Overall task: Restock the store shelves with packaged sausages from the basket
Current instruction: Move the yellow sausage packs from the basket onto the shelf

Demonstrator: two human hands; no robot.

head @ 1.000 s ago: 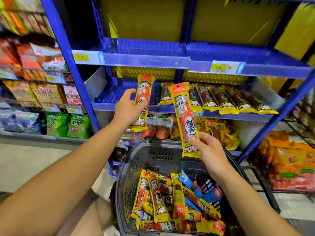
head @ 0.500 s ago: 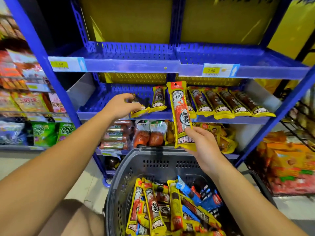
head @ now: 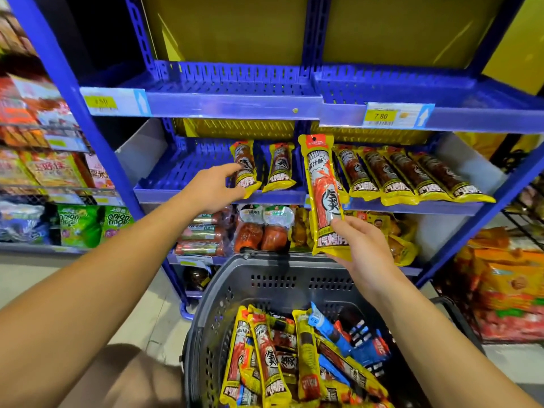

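My left hand [head: 213,188] reaches to the middle blue shelf [head: 188,172] and pinches the lower left corner of a yellow sausage pack [head: 246,167] that lies flat there. My right hand [head: 363,248] grips the bottom of another yellow sausage pack [head: 322,184], held upright in front of the shelf edge. Beside the left pack lies one more pack [head: 279,169], and a row of several packs [head: 397,178] fills the shelf's right part. Below me the grey basket [head: 265,279] holds several yellow and blue sausage packs [head: 265,357].
The upper blue shelf [head: 235,83] carries price tags [head: 382,116] on its front rail. Packaged meats [head: 259,231] sit on the lower shelf behind the basket. Snack bags [head: 79,225] fill the rack at left and orange bags [head: 512,290] lie at right.
My left hand has laid its pack flat on the middle shelf, left of the others. My right hand has kept its pack upright and moved it slightly toward the shelf.
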